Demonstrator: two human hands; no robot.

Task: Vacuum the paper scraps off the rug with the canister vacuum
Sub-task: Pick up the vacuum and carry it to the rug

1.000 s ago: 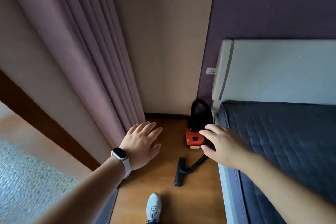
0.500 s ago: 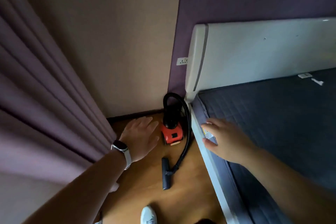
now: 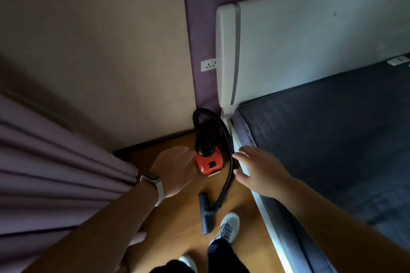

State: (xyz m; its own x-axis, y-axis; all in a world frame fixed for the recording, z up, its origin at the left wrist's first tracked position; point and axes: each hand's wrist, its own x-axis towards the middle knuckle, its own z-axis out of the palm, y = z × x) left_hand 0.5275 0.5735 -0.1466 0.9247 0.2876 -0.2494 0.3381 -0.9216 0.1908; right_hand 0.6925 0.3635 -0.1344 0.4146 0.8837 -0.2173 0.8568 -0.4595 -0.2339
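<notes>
Curtain (image 3: 55, 173) hangs far left, its folds crowding the narrow floor strip, so the left arm has to pass right beside it. Left hand (image 3: 175, 168), w/ watch (image 3: 155, 186) on the wrist, is spread flat and holds nothing. It hovers just left of the vacuum (image 3: 209, 162), prob. lining up to grab the body or handle. The vacuum sits on bare wood in the corner, below a wall socket (image 3: 208, 65); likely parked there for power, though I can't tell if it's plugged in. Nozzle (image 3: 205, 215) lies on the floor nearer the shoe (image 3: 228, 226), and the hose (image 3: 228, 162) loops from the body top down to it along the bed frame (image 3: 264, 210). Right hand (image 3: 259, 170) is also open and empty, fingers fanned over the frame edge just beside the hose; contact unclear. Mattress (image 3: 332, 139) fills the right. No rug or scraps in view.
</notes>
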